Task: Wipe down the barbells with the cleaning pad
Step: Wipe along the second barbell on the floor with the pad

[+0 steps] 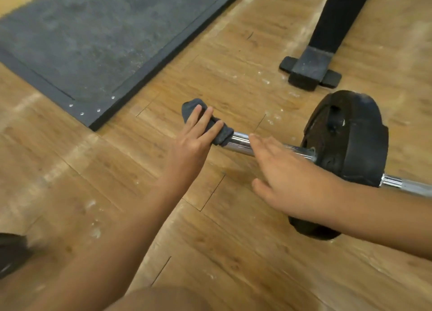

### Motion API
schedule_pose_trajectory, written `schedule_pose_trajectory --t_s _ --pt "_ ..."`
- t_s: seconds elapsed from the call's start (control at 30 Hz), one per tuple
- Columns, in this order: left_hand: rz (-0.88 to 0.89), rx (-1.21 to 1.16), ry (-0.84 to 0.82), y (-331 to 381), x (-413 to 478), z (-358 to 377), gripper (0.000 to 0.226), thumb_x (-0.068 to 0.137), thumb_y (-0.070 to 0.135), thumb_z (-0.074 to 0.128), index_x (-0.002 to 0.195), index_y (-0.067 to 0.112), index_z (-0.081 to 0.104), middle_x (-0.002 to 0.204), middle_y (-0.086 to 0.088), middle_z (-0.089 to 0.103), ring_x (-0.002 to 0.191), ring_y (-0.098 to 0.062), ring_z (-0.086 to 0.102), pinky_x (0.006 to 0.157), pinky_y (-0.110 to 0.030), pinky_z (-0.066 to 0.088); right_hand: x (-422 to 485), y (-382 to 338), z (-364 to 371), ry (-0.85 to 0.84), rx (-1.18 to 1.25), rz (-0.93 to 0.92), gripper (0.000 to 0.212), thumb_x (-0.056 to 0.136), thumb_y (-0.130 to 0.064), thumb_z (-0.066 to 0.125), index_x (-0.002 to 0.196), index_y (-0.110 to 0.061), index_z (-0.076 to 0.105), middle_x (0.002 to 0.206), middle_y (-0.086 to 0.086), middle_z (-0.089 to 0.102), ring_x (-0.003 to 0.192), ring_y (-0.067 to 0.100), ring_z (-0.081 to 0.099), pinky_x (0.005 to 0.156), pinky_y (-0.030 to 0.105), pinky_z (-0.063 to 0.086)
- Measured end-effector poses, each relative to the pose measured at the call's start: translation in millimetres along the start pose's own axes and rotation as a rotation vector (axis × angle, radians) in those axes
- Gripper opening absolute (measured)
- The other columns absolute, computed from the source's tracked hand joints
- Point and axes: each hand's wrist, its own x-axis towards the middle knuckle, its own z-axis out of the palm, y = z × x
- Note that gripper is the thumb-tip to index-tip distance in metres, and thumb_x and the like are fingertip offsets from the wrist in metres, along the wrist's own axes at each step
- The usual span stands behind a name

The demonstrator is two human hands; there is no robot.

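Observation:
A chrome barbell [240, 143] lies on the wooden floor, running from the centre to the right edge. A black weight plate [350, 147] sits on it at the right. A dark grey cleaning pad [224, 134] is wrapped over the bar's free end. My left hand [194, 142] lies on the pad with its fingers nearly straight across the cloth. My right hand [280, 172] hovers flat over the bar between the pad and the plate, fingers straight, holding nothing.
A dark rubber mat [93, 41] covers the floor at the upper left. A black equipment leg with a foot [311, 67] stands at the upper right, just behind the plate. My knee [163, 299] shows at the bottom edge.

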Motion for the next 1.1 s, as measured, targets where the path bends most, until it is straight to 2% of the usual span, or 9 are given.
schedule_pose_trajectory --t_s 0.1,0.2,0.3,0.37,0.43,0.57,0.67,0.83,1.1 --pt "-0.004 -0.019 0.000 4.4 -1.4 18.9 0.044 0.090 -0.013 0.065 0.131 0.005 0.066 0.146 -0.021 0.055 0.140 -0.042 0.046 0.102 -0.048 0.053 14.2 -9.2 12.0 -0.026 -0.100 0.124 0.078 0.104 -0.033 0.039 0.160 -0.012 -0.011 0.169 0.009 -0.007 0.156 0.030 -0.007 0.126 0.053 0.007" --pt "-0.026 -0.027 0.051 7.8 -1.9 27.7 0.038 0.094 -0.008 0.060 0.129 0.004 0.068 0.144 -0.020 0.057 0.138 -0.041 0.049 0.108 -0.041 0.045 43.8 -15.8 34.1 0.043 -0.106 0.262 0.076 0.105 -0.037 0.036 0.161 -0.012 -0.009 0.169 0.012 -0.011 0.155 0.036 -0.012 0.123 0.062 -0.001" --pt "-0.073 -0.022 0.070 13.8 -9.2 32.6 0.036 0.099 0.003 0.054 0.133 0.005 0.066 0.148 -0.020 0.054 0.140 -0.040 0.047 0.114 -0.043 0.040 61.3 -13.4 59.1 0.141 -0.097 0.320 0.076 0.104 -0.044 0.038 0.162 -0.017 -0.005 0.170 0.012 -0.006 0.155 0.037 -0.008 0.121 0.065 -0.007" --pt "-0.086 -0.009 0.040 17.6 -14.0 34.5 0.037 0.100 0.013 0.057 0.136 0.010 0.064 0.150 -0.019 0.052 0.140 -0.037 0.047 0.112 -0.056 0.041 61.7 -5.2 68.5 0.207 -0.067 0.334 0.073 0.104 -0.043 0.039 0.162 -0.023 -0.001 0.170 0.010 -0.001 0.156 0.034 -0.006 0.120 0.064 -0.009" --pt "-0.095 0.049 0.042 15.5 -13.8 32.7 0.038 0.097 0.022 0.065 0.134 0.017 0.066 0.145 -0.017 0.056 0.129 -0.032 0.051 0.107 -0.069 0.037 60.1 4.9 70.3 0.254 -0.018 0.361 0.071 0.103 -0.042 0.042 0.162 -0.029 0.004 0.169 0.010 0.008 0.157 0.031 -0.004 0.120 0.065 -0.009" --pt "-0.022 0.208 0.038 7.7 -1.2 27.2 0.039 0.092 0.028 0.072 0.131 0.022 0.067 0.131 -0.014 0.062 0.109 -0.028 0.049 0.110 -0.069 0.033 62.6 10.3 71.2 0.263 0.013 0.392 0.072 0.100 -0.041 0.047 0.161 -0.031 0.010 0.164 0.007 0.022 0.155 0.032 0.005 0.119 0.069 -0.008" --pt "-0.012 0.281 -0.054 11.4 1.2 28.9 0.047 0.090 0.019 0.075 0.135 0.020 0.061 0.135 -0.014 0.057 0.125 -0.034 0.050 0.109 -0.071 0.031 67.1 4.5 74.0 0.311 0.008 0.419 0.071 0.099 -0.037 0.050 0.160 -0.028 0.015 0.161 0.008 0.027 0.154 0.034 0.010 0.118 0.071 -0.006" --pt "-0.103 0.144 -0.174 18.8 4.0 27.8 0.059 0.094 0.008 0.067 0.146 0.024 0.045 0.145 -0.020 0.046 0.141 -0.043 0.039 0.098 -0.074 0.038 65.3 7.0 83.4 0.348 -0.053 0.402 0.079 0.095 -0.034 0.058 0.161 -0.025 0.015 0.158 0.010 0.031 0.151 0.036 0.018 0.118 0.072 -0.003" --pt "-0.034 0.057 -0.210 15.4 -3.4 31.6 0.066 0.098 0.005 0.063 0.157 0.013 0.036 0.164 -0.023 0.027 0.150 -0.047 0.026 0.114 -0.067 0.032 68.9 7.3 89.7 0.381 -0.076 0.421 0.086 0.090 -0.037 0.064 0.161 -0.024 0.017 0.162 0.012 0.028 0.151 0.038 0.020 0.117 0.072 -0.005"
